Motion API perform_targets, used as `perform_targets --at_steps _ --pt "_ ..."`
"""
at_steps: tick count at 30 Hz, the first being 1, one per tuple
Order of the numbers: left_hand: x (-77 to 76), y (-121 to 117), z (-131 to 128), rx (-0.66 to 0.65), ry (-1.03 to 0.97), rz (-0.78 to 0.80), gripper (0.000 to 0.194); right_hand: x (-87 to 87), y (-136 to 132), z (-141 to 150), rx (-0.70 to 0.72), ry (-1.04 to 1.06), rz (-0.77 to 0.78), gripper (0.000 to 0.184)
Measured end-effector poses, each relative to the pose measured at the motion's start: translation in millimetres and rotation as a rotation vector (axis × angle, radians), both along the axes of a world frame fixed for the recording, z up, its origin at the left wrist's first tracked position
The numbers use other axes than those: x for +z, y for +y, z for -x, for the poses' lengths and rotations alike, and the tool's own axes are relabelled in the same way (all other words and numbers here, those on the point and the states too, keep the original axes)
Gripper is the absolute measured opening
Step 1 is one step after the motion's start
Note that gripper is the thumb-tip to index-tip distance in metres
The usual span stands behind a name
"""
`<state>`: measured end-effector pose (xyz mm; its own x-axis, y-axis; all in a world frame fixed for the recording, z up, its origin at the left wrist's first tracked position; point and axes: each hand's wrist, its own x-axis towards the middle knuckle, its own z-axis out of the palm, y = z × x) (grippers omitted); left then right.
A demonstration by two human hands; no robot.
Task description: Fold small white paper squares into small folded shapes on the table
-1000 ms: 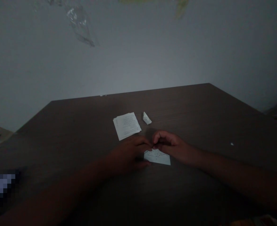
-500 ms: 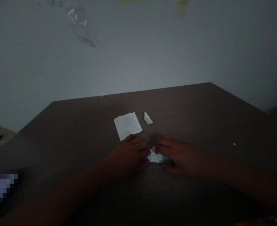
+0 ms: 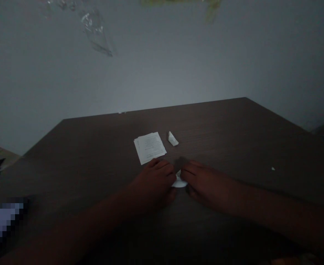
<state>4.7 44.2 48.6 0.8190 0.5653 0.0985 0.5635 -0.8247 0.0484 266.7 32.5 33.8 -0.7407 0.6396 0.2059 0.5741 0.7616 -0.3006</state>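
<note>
While the left hand [image 3: 157, 182] curls its fingers over one side of a small white sheet of printed paper [image 3: 180, 181], the right hand [image 3: 203, 182] pinches the opposite side, fingers nearly closed. The paper lies low on a dark brown wooden counter [image 3: 219, 136], mostly covered. Just beyond the left hand sits a loose stack of white printed sheets [image 3: 150, 147]; right of that stack is a small folded piece of printed paper [image 3: 173, 138].
</note>
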Motion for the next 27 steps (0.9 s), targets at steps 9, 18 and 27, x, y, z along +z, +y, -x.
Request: perform_targets --at_steps 9,18,27 --pt "-11.9 3 2 -0.021 -0.049 -0.032 0.009 -1.8 3 5 -0.016 0.045 -0.013 0.008" --pt "-5.2 9 13 0.003 -0.176 0.174 0.013 14.4 8 -10 0.025 -0.078 -0.070 0.021" --pt "-11.2 8 20 -0.132 -0.136 -0.096 0.021 25.5 11 -20 0.097 -0.275 -0.300 0.024"
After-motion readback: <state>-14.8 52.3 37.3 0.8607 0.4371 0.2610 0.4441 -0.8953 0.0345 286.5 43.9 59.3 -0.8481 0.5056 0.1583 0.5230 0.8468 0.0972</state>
